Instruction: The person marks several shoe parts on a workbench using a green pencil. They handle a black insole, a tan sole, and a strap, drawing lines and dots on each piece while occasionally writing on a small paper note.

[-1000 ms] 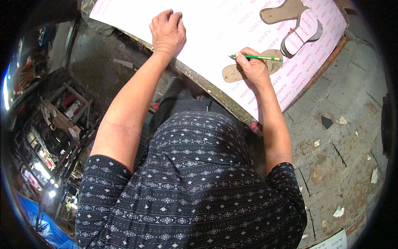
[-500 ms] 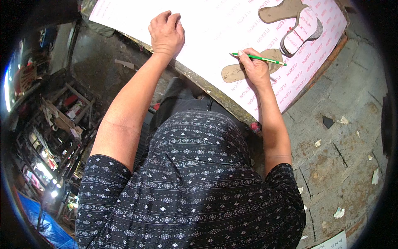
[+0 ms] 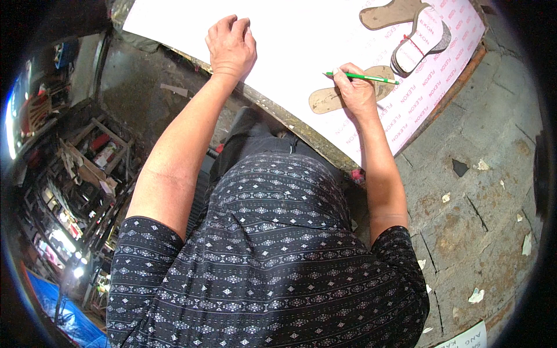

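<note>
A green pencil (image 3: 380, 79) is held in my right hand (image 3: 358, 94), its tip pointing left, just above the sheet. Beneath that hand lies a brown sole-shaped pattern (image 3: 326, 101), partly covered by my fingers. My left hand (image 3: 232, 51) rests on the white printed sheet (image 3: 278, 35), its fingers curled in loosely; I see nothing in them. Farther right on the sheet are another brown sole pattern (image 3: 386, 16) and a bundle of white and grey sole pieces (image 3: 415, 49) with a red band around it.
The sheet covers a worn table, whose edge (image 3: 278, 120) runs close before my body. To the right is a grey concrete floor (image 3: 452, 232) with scattered scraps and a dark chip (image 3: 459, 167). Wooden racks with clutter (image 3: 87, 162) and a blue tarp (image 3: 58, 313) are on the left.
Everything shifts a few pixels within the picture. My right hand keeps the pencil over the pattern in nearly the same pose, and my left hand stays resting on the sheet.
</note>
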`<state>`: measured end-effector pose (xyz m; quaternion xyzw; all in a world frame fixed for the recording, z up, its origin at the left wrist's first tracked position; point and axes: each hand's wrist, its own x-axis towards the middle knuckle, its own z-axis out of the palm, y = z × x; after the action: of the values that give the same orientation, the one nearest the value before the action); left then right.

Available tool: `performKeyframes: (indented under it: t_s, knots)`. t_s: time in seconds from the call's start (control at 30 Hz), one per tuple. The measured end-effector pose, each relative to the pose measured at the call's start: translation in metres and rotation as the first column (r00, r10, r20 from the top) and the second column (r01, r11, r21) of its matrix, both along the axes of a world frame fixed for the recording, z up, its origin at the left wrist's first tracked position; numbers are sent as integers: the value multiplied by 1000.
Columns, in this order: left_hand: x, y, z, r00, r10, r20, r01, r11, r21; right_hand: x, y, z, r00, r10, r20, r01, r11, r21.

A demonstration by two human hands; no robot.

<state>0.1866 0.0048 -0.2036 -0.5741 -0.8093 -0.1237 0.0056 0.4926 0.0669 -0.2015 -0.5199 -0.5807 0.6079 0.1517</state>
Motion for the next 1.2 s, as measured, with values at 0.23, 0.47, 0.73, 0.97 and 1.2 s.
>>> performKeyframes:
  t_s: [0.23,0.47,0.73,0.97,1.2]
  knots:
    - [2,0,-1,1000,-4,0,4,1000,15,0,-2,1,999,-34,6,34,999,13]
    - [2,1,-2,1000,-12,5,12,1000,25,-2,-1,1,998,-56,22,56,998,27]
    - [2,0,1,1000,-2,26,1,1000,8,-2,-2,3,996,-82,-23,83,996,32]
    - [4,0,3,1000,-9,18,8,1000,7,-3,-2,1,993,-121,0,121,992,46]
    - [4,1,2,1000,-15,11,14,1000,23,-1,0,-5,989,-146,-23,145,989,-37]
